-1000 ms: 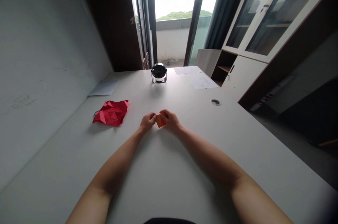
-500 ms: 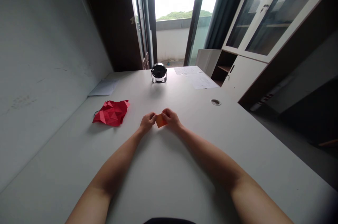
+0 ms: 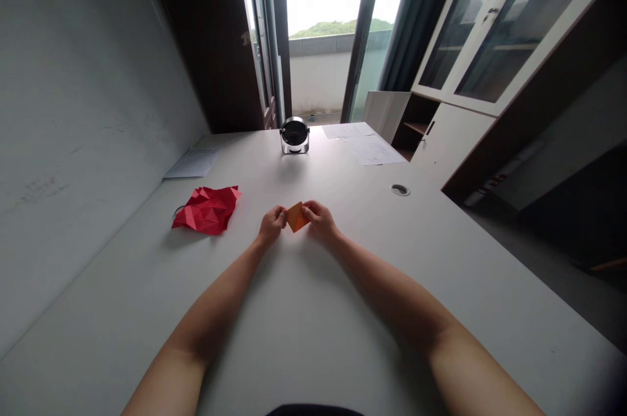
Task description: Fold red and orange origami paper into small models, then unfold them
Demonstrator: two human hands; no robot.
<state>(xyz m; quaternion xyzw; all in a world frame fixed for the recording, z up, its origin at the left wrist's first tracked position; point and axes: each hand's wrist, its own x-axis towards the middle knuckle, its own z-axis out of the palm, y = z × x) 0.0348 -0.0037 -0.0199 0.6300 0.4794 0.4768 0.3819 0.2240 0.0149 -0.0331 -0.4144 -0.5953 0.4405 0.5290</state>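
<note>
A small piece of folded orange paper (image 3: 296,217) is held between my two hands, just above the white table (image 3: 294,311). My left hand (image 3: 272,224) pinches its left corner between thumb and fingers. On the other side, my right hand (image 3: 318,219) grips the right edge, its fingertips covering part of the paper. The visible face is diamond-shaped, with a crease dividing a lighter part from a darker one. To the left of my hands lies a crumpled, creased sheet of red paper (image 3: 208,209).
A round black device on a metal stand (image 3: 294,135) stands toward the table's far end. White sheets (image 3: 375,149) lie at the back right, and more paper (image 3: 192,162) is by the left wall. A cable hole (image 3: 400,190) is set in the tabletop at right.
The orange paper has turned between my fingers and now shows more of its face, with a corner pointing up. My hands have shifted only slightly.
</note>
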